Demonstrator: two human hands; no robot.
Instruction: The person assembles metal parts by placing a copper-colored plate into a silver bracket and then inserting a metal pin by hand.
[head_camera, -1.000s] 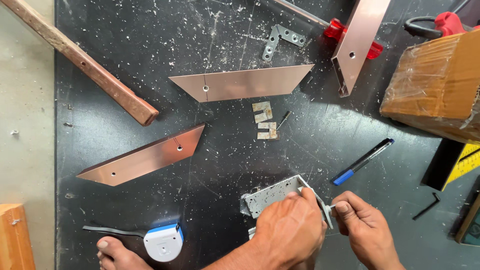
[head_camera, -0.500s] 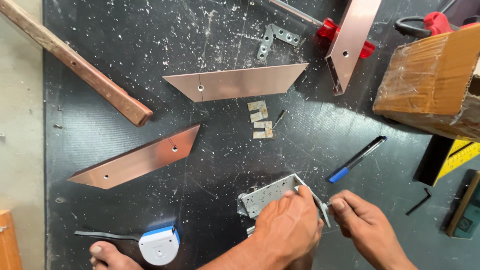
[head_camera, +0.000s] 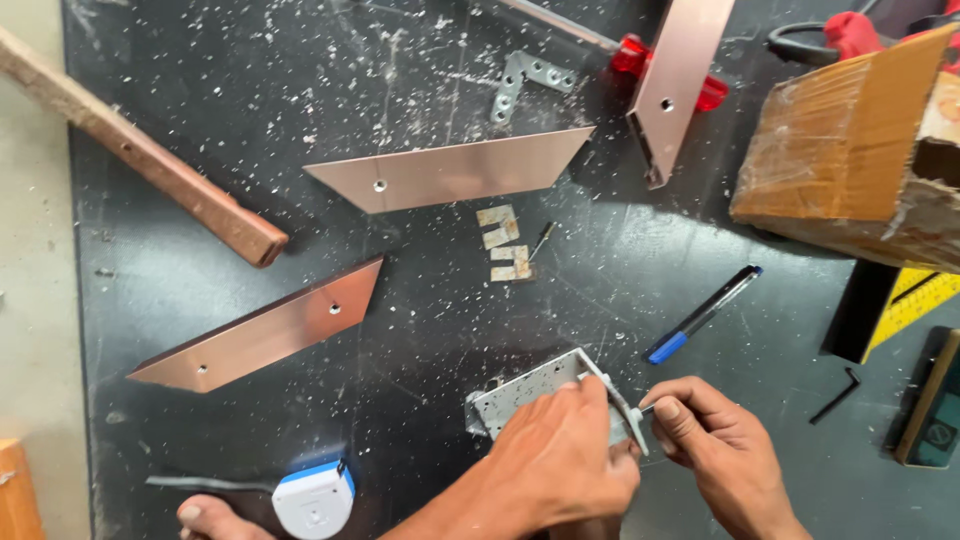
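Speckled black board (head_camera: 300, 120): left hand (head_camera: 560, 465) clamps perforated metal bracket (head_camera: 530, 385); right hand (head_camera: 720, 450) pinches small screw (head_camera: 643, 410).

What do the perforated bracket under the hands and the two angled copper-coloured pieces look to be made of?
Perforated bracket: apparently plain steel, dull grey, with rows of punched holes. Upper angled piece and lower angled piece: smooth, rosy, reflective faces suggest coated or anodised metal profile, though laminate cannot be ruled out.

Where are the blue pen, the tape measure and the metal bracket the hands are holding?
blue pen (head_camera: 703, 314), head view, middle of its barrel.
tape measure (head_camera: 313, 499), head view, white face of its case.
metal bracket (head_camera: 520, 391), head view, perforated flat plate above the left hand.
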